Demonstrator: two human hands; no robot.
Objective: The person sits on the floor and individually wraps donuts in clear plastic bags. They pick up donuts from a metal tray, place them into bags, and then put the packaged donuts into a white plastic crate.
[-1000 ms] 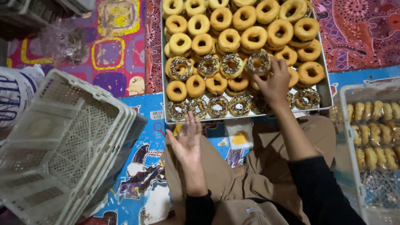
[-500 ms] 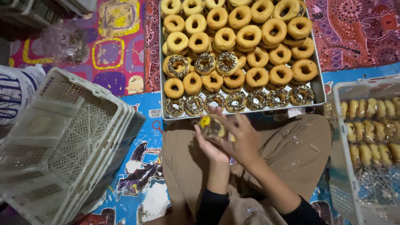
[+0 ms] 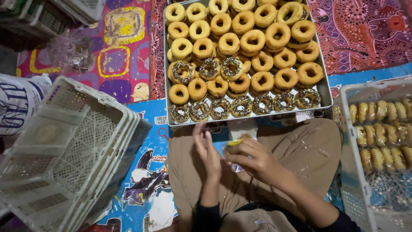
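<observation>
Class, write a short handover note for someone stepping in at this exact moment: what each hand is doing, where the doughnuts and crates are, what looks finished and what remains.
Left hand: open, palm beside the doughnut, gripping nothing.
Right hand: fingers closed on one doughnut over the lap, with clear wrapping under it.
Metal tray ahead of the knees: full of plain and sprinkled doughnuts.
White crate on the right: rows of packed pieces.
Empty stacked crates on the left.
Done: the rows in the right crate. Left: the tray's doughnuts, all unwrapped.

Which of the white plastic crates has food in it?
The crate at the right edge, beside the person's right hand: it holds rows of small golden pastries. The stacked crates on the left lie tipped and show nothing inside.
</observation>
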